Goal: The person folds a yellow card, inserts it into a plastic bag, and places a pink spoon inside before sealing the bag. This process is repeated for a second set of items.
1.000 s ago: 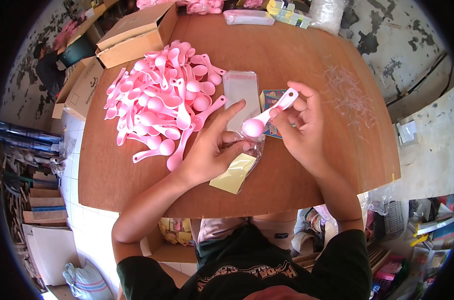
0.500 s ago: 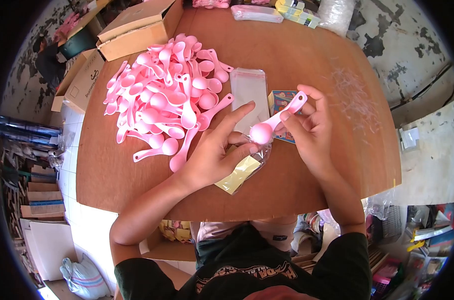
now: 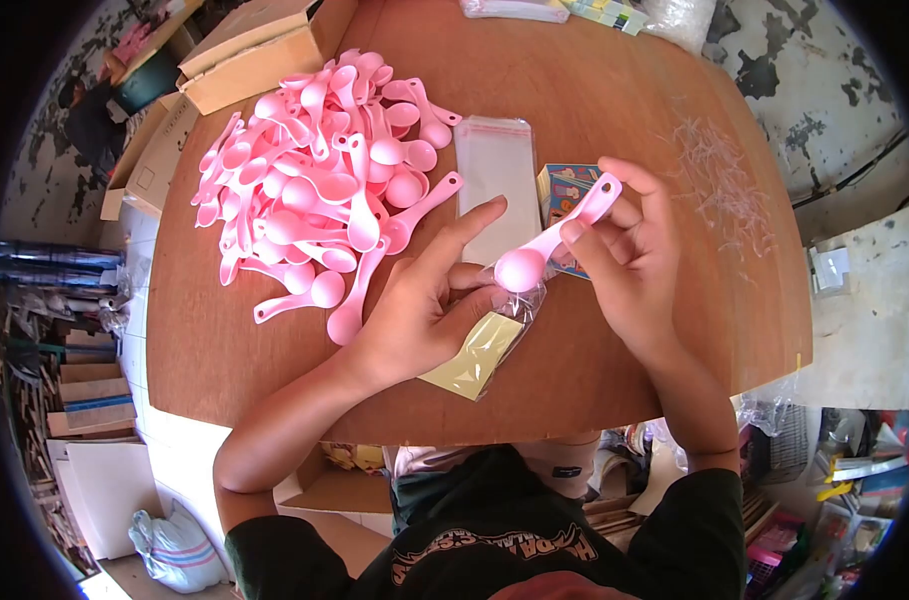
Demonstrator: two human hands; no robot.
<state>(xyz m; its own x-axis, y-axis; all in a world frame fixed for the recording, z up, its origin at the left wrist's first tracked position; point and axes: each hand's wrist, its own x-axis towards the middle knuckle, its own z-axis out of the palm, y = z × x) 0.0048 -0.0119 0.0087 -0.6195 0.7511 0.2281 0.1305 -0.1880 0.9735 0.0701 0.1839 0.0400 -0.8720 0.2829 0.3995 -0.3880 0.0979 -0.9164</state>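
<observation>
My right hand [image 3: 629, 245] pinches a pink measuring spoon [image 3: 559, 237] by its handle, the round bowl pointing down toward my left. With thumb and fingers closed, my left hand [image 3: 429, 295] grips a clear plastic bag [image 3: 489, 345] near its mouth; a pale yellow card shows inside. The spoon's bowl sits right at the bag's opening. Behind my hands lies a stack of clear plastic sleeves [image 3: 497, 180]. A stack of colourful printed cards [image 3: 564, 190] is partly covered by my right hand. To the left rises a big heap of pink spoons [image 3: 309, 190].
A cardboard box [image 3: 259, 60] stands at the table's back left. Thin clear plastic strips [image 3: 719, 185] lie scattered on the right of the wooden table [image 3: 224, 370]. Along the back edge are more packaged sleeves [image 3: 514, 8]. A person [image 3: 94, 125] is at the far left.
The view has shifted slightly, so the table items sit a little lower-left or higher in frame. Both hands keep their holds, with the spoon's bowl still at the bag's mouth.
</observation>
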